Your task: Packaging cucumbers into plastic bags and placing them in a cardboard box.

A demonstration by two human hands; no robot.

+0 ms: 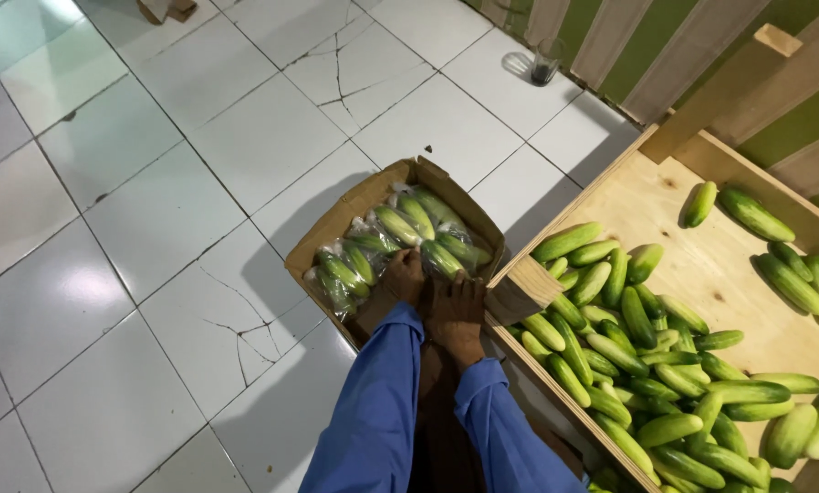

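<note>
Reaching down into a cardboard box (354,212) on the tiled floor (135,201), both hands sit at its near edge, w/ blue sleeves (382,411) running up from the bottom of the view. The left hand (404,277) is right on the bagged cucumbers (400,233), fingers curled down over the nearest clear-plastic pack; looks like a closing hold on that pack, tho the fingertips are buried so the grip itself can't be told for sure. The right hand (457,309) lies just beside it, back of hand up, fingers spread narrow and pressing on the box's near corner/packs; whether it holds anything can't be told. Packs lie directly ahead of and under the fingers, i.e. away from the body, toward the box's far wall. Cucumbers' long axes run roughly diagonal, near-left to far-right, about across the line of the forearms. Left hand is the nearer one to the packs, already touching. Both wrists bent down, forearms close together & almost parallel. To the right, touching the box's side, stands a wooden bin (701,265) w/ loose cucumbers (646,365) heaped at its near end, a few more apart at the far end. A dark cup (544,62) stands well apart by the slatted wall (628,46).
</note>
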